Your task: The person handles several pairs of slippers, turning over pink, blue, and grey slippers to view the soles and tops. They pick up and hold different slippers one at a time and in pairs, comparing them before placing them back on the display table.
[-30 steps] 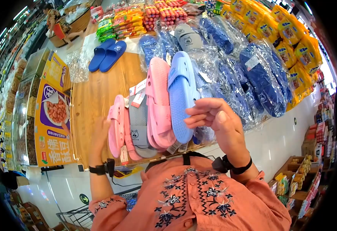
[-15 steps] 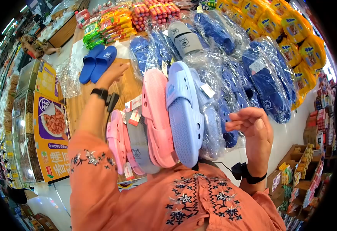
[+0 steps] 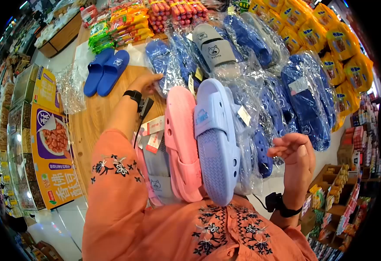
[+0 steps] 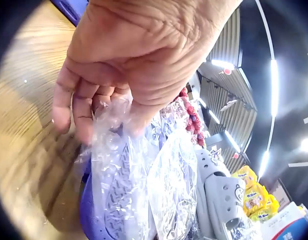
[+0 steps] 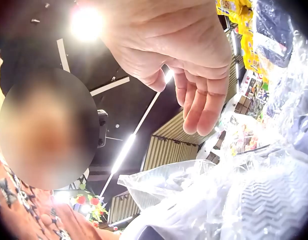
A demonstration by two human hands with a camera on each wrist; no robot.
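Note:
My left hand (image 3: 148,83) reaches across the wooden table to the near left edge of a plastic-wrapped blue slipper pair (image 3: 159,58). In the left wrist view, the thumb and fingers of that hand (image 4: 129,65) pinch the clear plastic bag (image 4: 114,150) round the slippers. My right hand (image 3: 296,163) hovers at the right with loosely bent fingers and holds nothing; wrapped slippers lie below it in the right wrist view. Between the hands, a light blue slipper (image 3: 218,152) stands beside pink slippers (image 3: 183,148), with grey slippers (image 3: 158,163) to their left.
An unwrapped blue pair (image 3: 107,71) lies at the table's left (image 3: 94,117). Wrapped navy slippers (image 3: 306,104) fill the right side, yellow packets (image 3: 345,41) beyond them. Sausage packs (image 3: 182,12) lie at the back, a food display box (image 3: 53,135) at the far left.
My left hand has moved forward and right, from beside the pink slippers to the wrapped blue pair, and taken hold of its plastic. My right hand has drawn away rightward from the light blue slipper.

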